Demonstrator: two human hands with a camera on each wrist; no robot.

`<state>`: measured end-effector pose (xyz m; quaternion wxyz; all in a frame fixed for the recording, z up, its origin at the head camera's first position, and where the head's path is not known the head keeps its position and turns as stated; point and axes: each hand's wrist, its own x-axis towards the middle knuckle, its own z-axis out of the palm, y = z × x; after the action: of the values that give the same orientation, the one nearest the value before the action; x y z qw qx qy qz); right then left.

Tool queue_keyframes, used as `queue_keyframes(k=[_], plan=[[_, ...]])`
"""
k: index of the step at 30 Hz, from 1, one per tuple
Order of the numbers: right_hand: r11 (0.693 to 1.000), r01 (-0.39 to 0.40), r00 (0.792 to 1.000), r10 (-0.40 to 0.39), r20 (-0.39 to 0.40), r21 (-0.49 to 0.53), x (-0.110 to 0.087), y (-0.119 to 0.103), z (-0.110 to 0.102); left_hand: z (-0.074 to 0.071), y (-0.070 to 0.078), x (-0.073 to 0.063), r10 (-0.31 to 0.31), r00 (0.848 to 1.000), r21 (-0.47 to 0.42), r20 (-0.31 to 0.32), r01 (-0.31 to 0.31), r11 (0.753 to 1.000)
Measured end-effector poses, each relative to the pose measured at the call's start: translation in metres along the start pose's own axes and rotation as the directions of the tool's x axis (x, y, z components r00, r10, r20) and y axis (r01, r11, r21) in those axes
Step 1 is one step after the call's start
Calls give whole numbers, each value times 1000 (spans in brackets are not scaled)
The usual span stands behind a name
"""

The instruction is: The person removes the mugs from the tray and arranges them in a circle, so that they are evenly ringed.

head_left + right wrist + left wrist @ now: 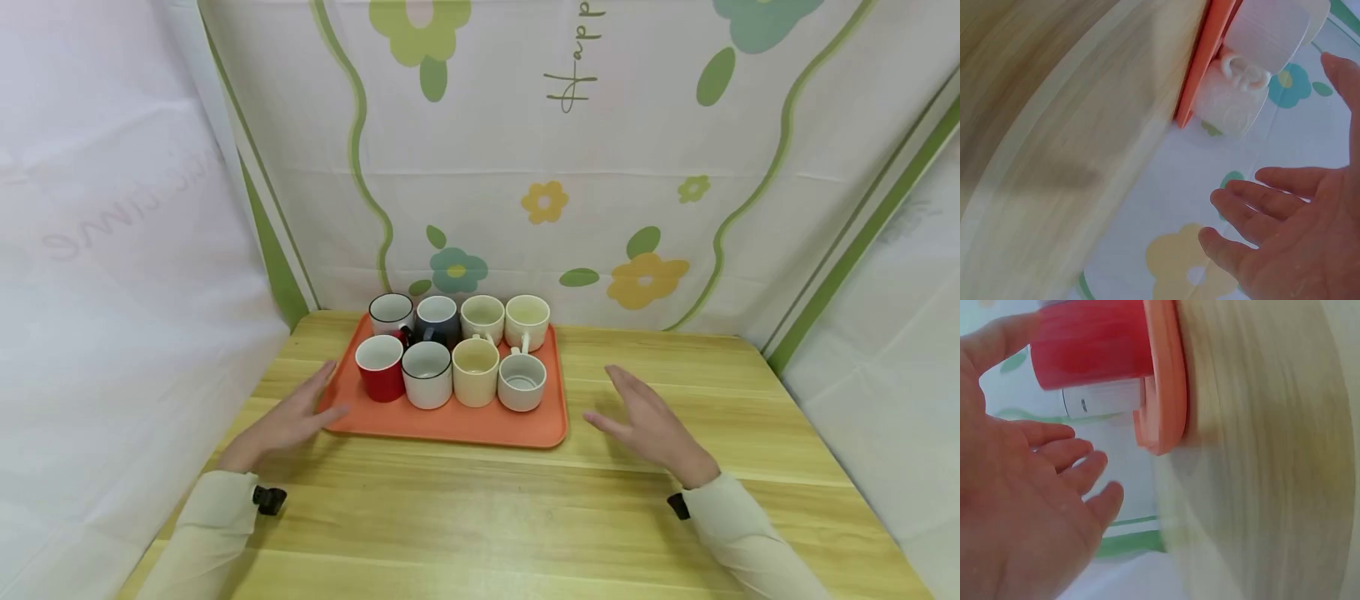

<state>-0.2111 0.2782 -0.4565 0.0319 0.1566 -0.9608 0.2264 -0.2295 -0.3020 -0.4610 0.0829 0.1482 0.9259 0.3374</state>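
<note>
An orange tray point(450, 426) carries several mugs in two rows. In the front row stand a red mug point(381, 375), a white mug with a dark rim point(428, 385), a pale yellow mug point(476, 382) and a short whitish cup point(521, 390). Behind them are another dark-rimmed white mug point(392, 312), a dark grey mug point(438, 323) and two cream mugs, one at the right end point(527, 323). My left hand point(288, 421) is at the tray's left edge, fingers spread, thumb over the rim near the red mug. My right hand point(651, 423) hovers right of the tray, fingers extended, holding nothing.
The tray sits toward the back of a wooden table point(465, 517). White cloth with printed flowers point(544, 202) hangs behind the table, and further white cloth point(112, 292) closes in the left and right sides.
</note>
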Motion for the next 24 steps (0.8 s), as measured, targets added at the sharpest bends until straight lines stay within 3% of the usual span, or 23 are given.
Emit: queue_keyframes(k=[4, 10, 12, 18, 24], plan=[[996, -8, 1000, 10, -28, 85, 7, -12, 6, -2, -7, 1, -5, 1000, -198, 19, 9, 980], [981, 5, 996, 12, -84, 193, 23, -31, 18, -3, -20, 4, -8, 1000, -404, 26, 18, 914], [973, 0, 996, 20, -86, 231, 28, -37, 22, -3, -27, 5, -18, 1000, -469, 24, 27, 883], [955, 2, 995, 28, -98, 297, 42, -49, 32, 0, -41, 12, 7, 999, -653, 38, 20, 757], [938, -35, 993, 70, -90, 344, 54, -59, 40, 4, -48, 13, 38, 999, -727, 29, -6, 687]])
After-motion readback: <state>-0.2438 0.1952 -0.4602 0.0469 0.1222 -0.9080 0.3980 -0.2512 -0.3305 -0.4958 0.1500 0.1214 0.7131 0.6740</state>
